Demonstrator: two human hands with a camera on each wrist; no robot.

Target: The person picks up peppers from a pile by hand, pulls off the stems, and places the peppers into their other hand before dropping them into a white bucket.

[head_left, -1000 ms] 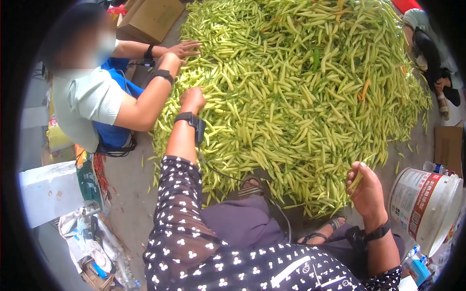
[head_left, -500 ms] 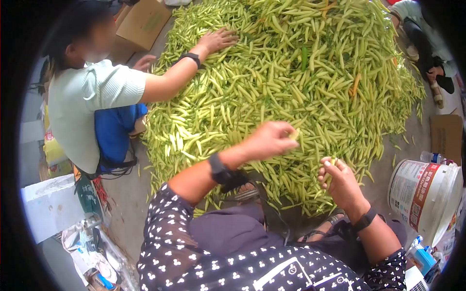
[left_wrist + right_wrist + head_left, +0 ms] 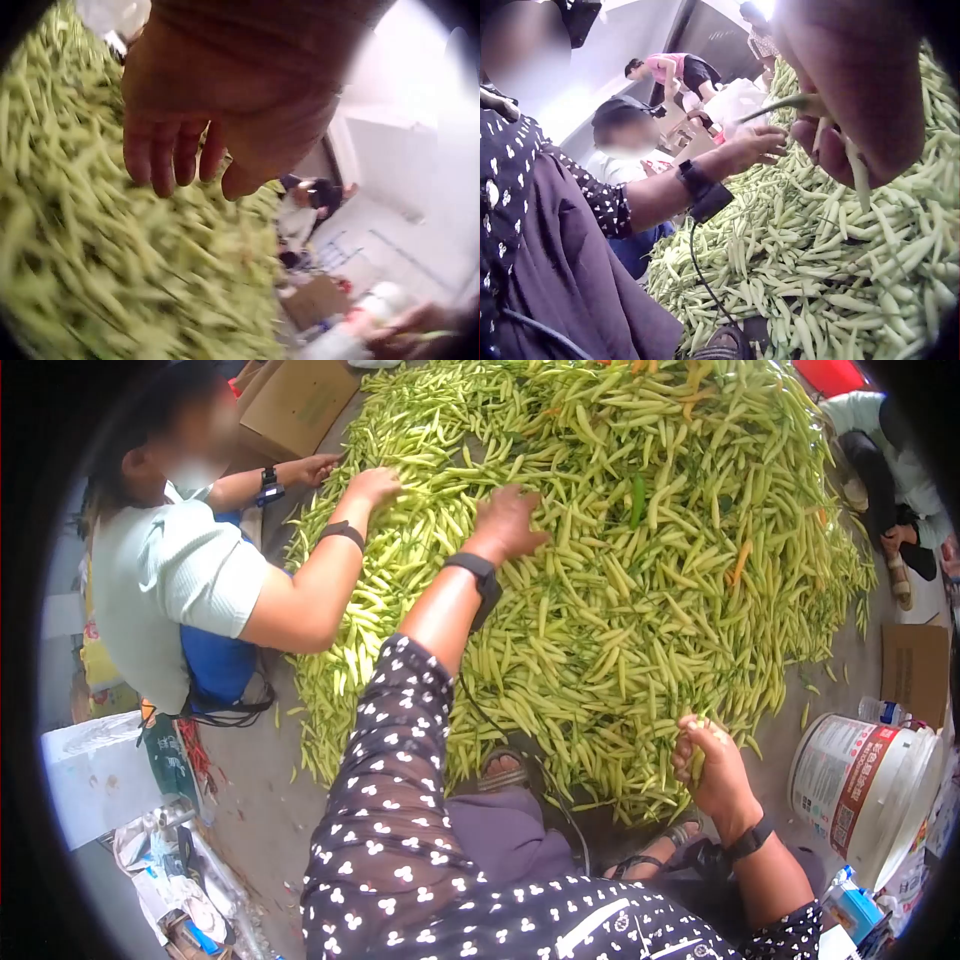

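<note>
A broad pile of pale yellow-green chili peppers [image 3: 600, 620] spreads over the floor in front of me. My left hand [image 3: 510, 525] reaches over the pile's upper left part. In the left wrist view its fingers [image 3: 163, 161] hang loosely bent above the peppers, with nothing between them. Near the pile's front right edge, my right hand [image 3: 718, 770] is curled around a few chili peppers. The right wrist view shows those held peppers [image 3: 859, 172] poking out between the fingers, one with a long green stem.
Another person [image 3: 190, 580] sits at the left, both hands at the pile's edge. A cardboard box [image 3: 300, 405] stands behind them. A white bucket [image 3: 865, 790] and a smaller carton [image 3: 915, 675] are on the right. A white foam box [image 3: 105, 775] stands at the left.
My left hand came from the far left to near the right hand, pinching a pepper, then went back out over the pile without it. The right hand kept its peppers.
</note>
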